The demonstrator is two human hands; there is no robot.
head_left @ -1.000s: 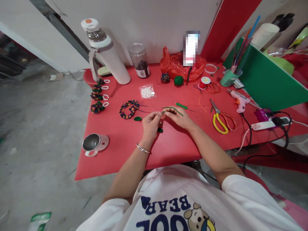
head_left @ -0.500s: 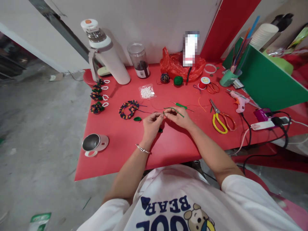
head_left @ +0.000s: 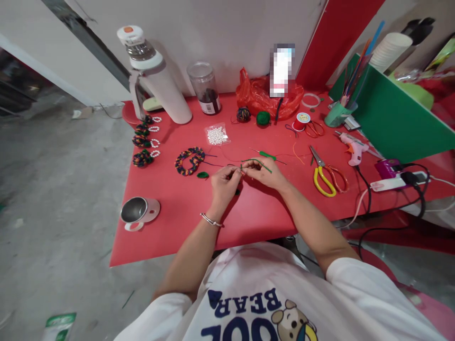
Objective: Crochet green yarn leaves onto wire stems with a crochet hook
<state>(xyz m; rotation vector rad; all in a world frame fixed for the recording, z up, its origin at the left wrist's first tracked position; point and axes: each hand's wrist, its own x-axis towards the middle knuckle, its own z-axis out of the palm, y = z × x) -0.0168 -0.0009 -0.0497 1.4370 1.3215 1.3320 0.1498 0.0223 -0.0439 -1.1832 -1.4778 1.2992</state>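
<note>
Close together over the red table (head_left: 185,222), my left hand (head_left: 225,182) and my right hand (head_left: 261,171) pinch a green yarn strand (head_left: 262,164) between their fingertips. Its loose end trails back over my right fingers. A small dark green piece (head_left: 237,192) shows just under my left hand, partly hidden. Left of my hands lie a small green crocheted leaf-like piece (head_left: 203,175) and a multicoloured crocheted ring (head_left: 190,161) with loose dark ends. A green-handled crochet hook (head_left: 267,155) lies just beyond my right hand.
A mug (head_left: 140,210) stands at left, below several multicoloured bunches with bead loops (head_left: 142,158). Behind are a bag of white beads (head_left: 217,135), a green yarn ball (head_left: 263,118) and a tall bottle (head_left: 167,90). Scissors (head_left: 325,175) and a pink glue gun (head_left: 354,149) lie right.
Both hands stay in nearly the same place, still pinching the green yarn. The fingertips have shifted slightly; nothing else on the table has moved.
</note>
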